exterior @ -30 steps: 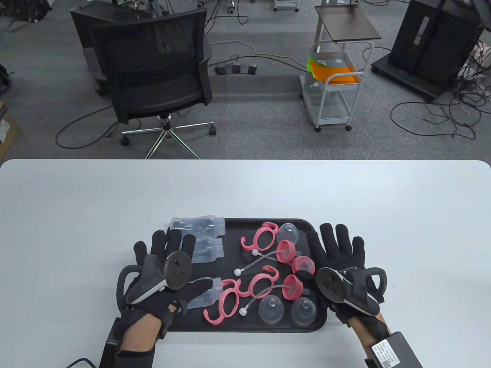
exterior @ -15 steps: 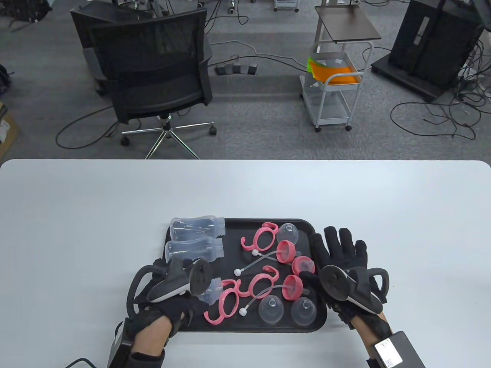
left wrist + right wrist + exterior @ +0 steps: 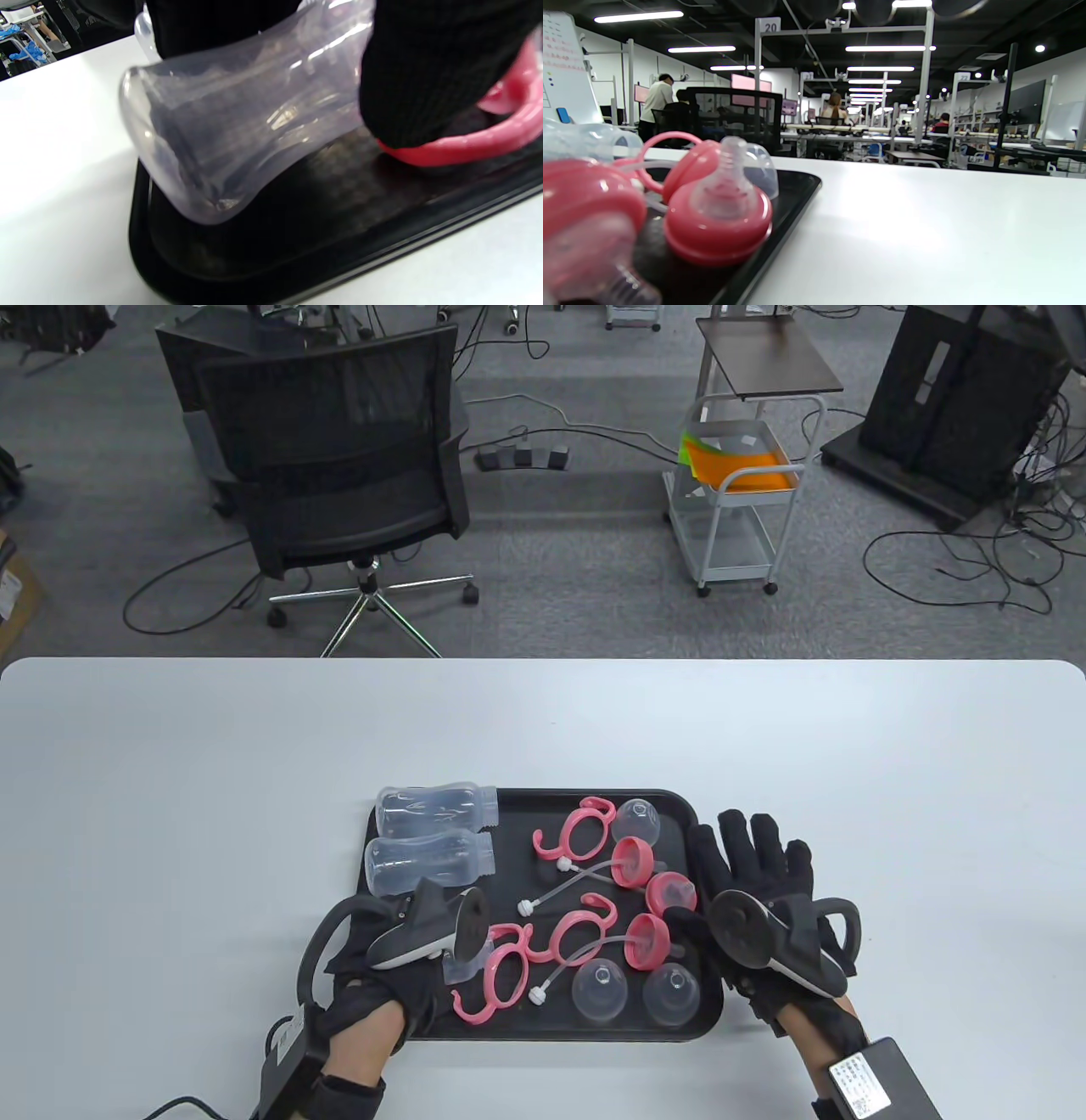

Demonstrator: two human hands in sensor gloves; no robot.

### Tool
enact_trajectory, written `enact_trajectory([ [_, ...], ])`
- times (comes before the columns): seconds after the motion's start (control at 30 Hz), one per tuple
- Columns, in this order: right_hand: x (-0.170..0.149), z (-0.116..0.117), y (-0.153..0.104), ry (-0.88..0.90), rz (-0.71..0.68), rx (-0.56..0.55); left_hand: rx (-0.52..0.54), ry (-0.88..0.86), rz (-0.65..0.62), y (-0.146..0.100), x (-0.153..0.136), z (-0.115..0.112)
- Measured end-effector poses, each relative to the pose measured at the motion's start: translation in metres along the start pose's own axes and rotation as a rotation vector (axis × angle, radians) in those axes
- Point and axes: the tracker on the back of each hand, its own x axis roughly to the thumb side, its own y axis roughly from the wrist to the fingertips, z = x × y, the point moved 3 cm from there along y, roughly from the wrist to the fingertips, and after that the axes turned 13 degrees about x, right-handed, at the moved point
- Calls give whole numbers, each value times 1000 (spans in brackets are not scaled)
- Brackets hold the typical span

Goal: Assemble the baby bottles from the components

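Clear plastic bottle (image 3: 465,963), light, slick, is seen at the tray's (image 3: 543,1031) near-left; gripped mid-body by the left hand (image 3: 432,63), best held at the waist; right hand (image 3: 764,882) flat, empty.

In the right wrist view, a white sign (image 3: 771,26) at eleven o'clock atop a metal frame reads "20", while a smaller sign (image 3: 962,76) toward two o'clock seems to read "22".
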Motion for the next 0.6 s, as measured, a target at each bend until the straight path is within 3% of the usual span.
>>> enact_trajectory([
  [0.37, 1, 0, 0, -1, -4, 9, -53, -72, 23, 10, -9, -16],
  [0.6, 2, 1, 1, 1, -5, 13, -26, -105, 21, 8, -15, -11],
])
